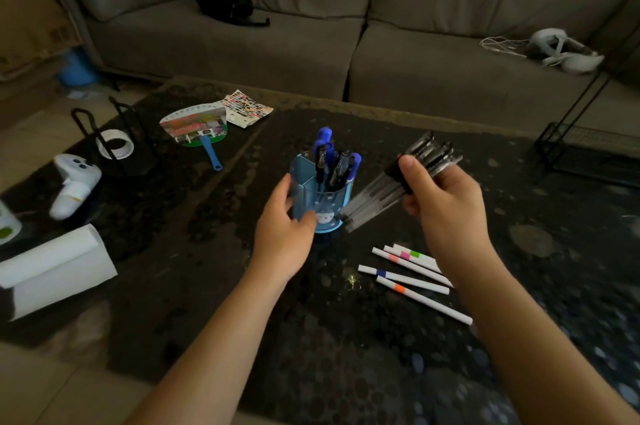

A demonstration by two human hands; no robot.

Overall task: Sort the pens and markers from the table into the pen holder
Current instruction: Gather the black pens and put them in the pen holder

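Note:
A blue translucent pen holder point(323, 197) stands mid-table with several blue and black pens point(330, 159) upright in its compartments. My left hand point(282, 237) wraps the holder's left side near its base. To the right of the holder, my right hand point(440, 199) grips a bundle of clear black-capped pens point(381, 196), slanted with the caps up and to the right. Several white markers with coloured bands point(414, 274) lie flat on the table below my right wrist.
On the dark table point(207, 268), a paper hand fan point(197, 126) and a sticker sheet point(246, 107) lie at the back left. A black wire stand with tape point(116, 144), a white controller point(72, 184) and a white paper roll point(55, 268) sit left. A grey sofa point(277, 26) stands behind.

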